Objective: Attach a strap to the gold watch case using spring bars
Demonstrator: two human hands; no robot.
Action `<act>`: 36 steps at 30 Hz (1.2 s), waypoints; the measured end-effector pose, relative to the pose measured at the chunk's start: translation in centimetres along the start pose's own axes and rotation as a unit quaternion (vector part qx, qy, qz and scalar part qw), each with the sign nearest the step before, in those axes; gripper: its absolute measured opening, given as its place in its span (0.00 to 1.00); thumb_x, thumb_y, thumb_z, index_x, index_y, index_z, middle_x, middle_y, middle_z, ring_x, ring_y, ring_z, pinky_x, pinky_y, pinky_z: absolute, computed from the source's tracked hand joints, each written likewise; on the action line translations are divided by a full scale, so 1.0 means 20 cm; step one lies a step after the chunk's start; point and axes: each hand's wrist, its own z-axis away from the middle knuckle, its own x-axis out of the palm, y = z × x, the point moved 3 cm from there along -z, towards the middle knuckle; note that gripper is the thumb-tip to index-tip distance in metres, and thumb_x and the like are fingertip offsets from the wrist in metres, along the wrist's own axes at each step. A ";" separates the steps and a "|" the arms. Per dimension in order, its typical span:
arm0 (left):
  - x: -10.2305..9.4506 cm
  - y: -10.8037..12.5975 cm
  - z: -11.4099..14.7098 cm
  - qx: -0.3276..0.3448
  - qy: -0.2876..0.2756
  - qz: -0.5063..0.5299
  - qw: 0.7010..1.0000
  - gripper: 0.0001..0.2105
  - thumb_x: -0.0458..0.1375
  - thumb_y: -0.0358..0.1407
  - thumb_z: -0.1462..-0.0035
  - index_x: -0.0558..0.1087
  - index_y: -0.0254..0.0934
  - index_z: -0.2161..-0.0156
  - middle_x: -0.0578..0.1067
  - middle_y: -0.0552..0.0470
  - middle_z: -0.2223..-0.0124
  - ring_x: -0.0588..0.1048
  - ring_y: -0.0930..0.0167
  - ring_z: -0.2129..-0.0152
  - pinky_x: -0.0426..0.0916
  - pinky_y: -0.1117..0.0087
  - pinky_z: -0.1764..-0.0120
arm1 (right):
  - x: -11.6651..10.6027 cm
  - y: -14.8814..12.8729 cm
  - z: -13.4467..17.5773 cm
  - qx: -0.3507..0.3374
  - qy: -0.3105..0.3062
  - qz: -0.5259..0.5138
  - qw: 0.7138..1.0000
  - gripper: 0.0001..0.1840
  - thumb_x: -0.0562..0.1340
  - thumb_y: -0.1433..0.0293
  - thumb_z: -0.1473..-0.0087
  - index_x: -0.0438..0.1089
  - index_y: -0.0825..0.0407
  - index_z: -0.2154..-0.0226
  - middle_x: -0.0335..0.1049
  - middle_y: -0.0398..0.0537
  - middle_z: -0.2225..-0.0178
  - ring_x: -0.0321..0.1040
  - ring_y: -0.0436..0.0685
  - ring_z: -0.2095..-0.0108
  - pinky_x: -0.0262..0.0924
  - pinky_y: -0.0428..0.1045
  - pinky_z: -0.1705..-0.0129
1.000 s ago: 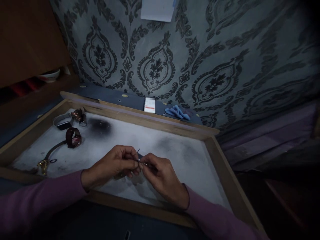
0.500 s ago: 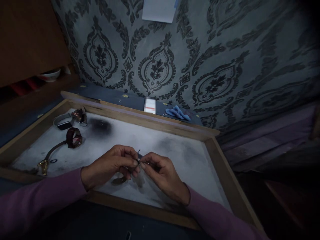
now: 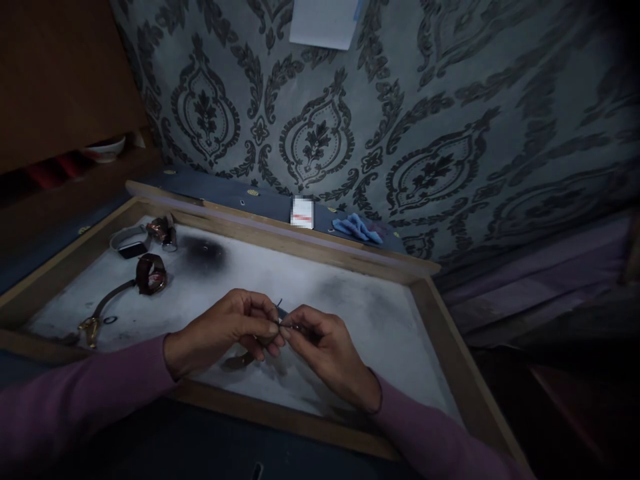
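Note:
My left hand (image 3: 235, 327) is closed in a pinch on a brown strap (image 3: 239, 361), which looks like a watch strap; its end hangs below the fingers. My right hand (image 3: 323, 343) meets it fingertip to fingertip, thumb and forefinger pinched on something small and dark that I cannot make out. A thin dark piece (image 3: 279, 303) sticks up just behind the joined fingertips. Both hands are above the white floor of a shallow wooden tray (image 3: 435, 320), near its front side. The fingers hide most of what lies between them.
Left in the tray lie a watch with a dark rectangular face (image 3: 133, 249), a brown-strapped watch (image 3: 151, 274), shiny coppery watches (image 3: 163, 230), a gold-coloured piece (image 3: 91, 331) and a black ring (image 3: 110, 320). Behind the rim are a small white box (image 3: 302, 213) and blue cloth (image 3: 357, 227).
The view has shifted slightly. Both hands keep their pinch at nearly the same spot, fingertips still together, with only a slight movement of the fingers.

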 end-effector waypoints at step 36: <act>0.00 0.01 0.01 -0.002 -0.001 0.024 1.000 0.09 0.65 0.35 0.54 0.71 0.32 0.70 0.77 0.49 0.73 0.77 0.69 0.77 0.69 0.75 0.78 | 0.01 -0.01 0.00 0.014 0.030 -0.029 0.999 0.12 0.62 0.62 0.44 0.70 0.53 0.72 0.71 0.43 0.78 0.64 0.49 0.78 0.59 0.44 0.76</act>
